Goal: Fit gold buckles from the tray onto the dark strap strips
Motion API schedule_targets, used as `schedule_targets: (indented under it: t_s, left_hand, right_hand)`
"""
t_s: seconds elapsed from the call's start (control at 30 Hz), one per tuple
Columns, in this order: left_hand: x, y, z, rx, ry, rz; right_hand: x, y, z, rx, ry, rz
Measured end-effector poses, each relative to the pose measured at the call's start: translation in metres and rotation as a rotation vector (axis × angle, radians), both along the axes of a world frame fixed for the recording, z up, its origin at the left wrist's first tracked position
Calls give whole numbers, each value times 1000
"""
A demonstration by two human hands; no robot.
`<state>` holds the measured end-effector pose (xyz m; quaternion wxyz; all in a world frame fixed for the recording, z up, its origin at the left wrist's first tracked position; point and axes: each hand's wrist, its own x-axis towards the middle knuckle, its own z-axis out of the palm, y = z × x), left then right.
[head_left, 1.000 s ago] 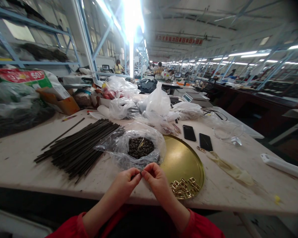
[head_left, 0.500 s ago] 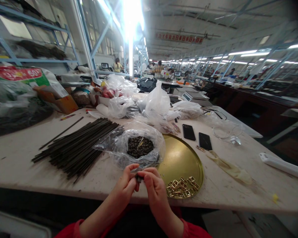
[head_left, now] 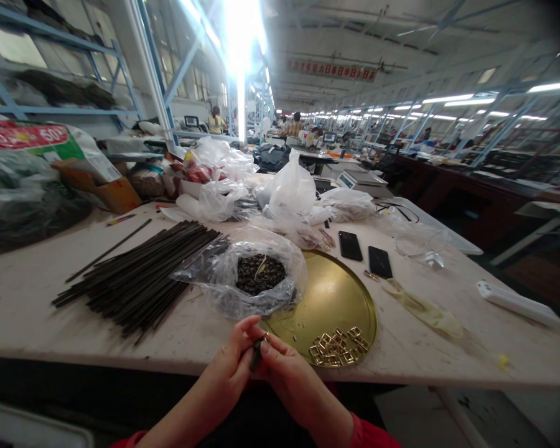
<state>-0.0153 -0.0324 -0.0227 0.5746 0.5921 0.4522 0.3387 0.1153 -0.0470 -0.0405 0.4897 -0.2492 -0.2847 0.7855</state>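
Observation:
At the table's front edge my left hand [head_left: 233, 356] and my right hand [head_left: 284, 361] meet, fingers pinched together around a short dark strip [head_left: 256, 357]. A small glint shows at its upper end, too small to name. Just beyond my hands sits a clear plastic bag [head_left: 224, 292], its mouth spread around many small dark pieces [head_left: 256, 277]. A round gold tray [head_left: 329, 295] lies to the right, with a pile of gold rectangular buckles [head_left: 333, 348] at its near side. Long dark strips [head_left: 140, 274] are heaped on the left.
Two black phones [head_left: 350, 246] lie beyond the tray, near a cream-coloured strip of material [head_left: 422, 311] and a white power strip [head_left: 518, 303]. White plastic bags [head_left: 292, 186] and a scale [head_left: 361, 180] stand farther back. A cardboard box [head_left: 98, 186] is at the left.
My fingers have shifted around the dark strip, and the right hand has come lower and closer to the left. The view has turned slightly, so the table's things appear a little farther left.

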Motion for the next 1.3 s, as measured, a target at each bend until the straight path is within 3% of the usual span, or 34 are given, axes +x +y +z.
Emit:
schedule_targets:
  t_s: [0.2, 0.4, 0.57, 0.67, 0.77, 0.97, 1.17, 1.3]
  left_hand:
    - [-5, 2, -9, -52, 113, 21]
    - [-2, -9, -3, 5, 92, -77]
    - [-2, -11, -5, -3, 129, -37]
    - [-5, -11, -6, -21, 133, -68]
    - [-10, -9, -2, -96, 76, -108]
    - [-20, -4, 5, -412, 25, -135]
    - [-12, -8, 0, -400, 45, -108]
    - [-15, -10, 0, -442, -84, -158]
  right_hand:
    - [0, -8, -1, 83, -353, -263]
    - [0, -7, -2, 39, -399, -388]
    - [2, -6, -12, 167, -609, -363]
    - [7, -6, -17, 274, -756, -254]
    - [11, -4, -18, 235, -671, -185]
    - [10, -5, -21, 170, -650, -221]
    - [7, -15, -21, 350, -829, -158]
    - [10, -17, -23, 347, -829, -124]
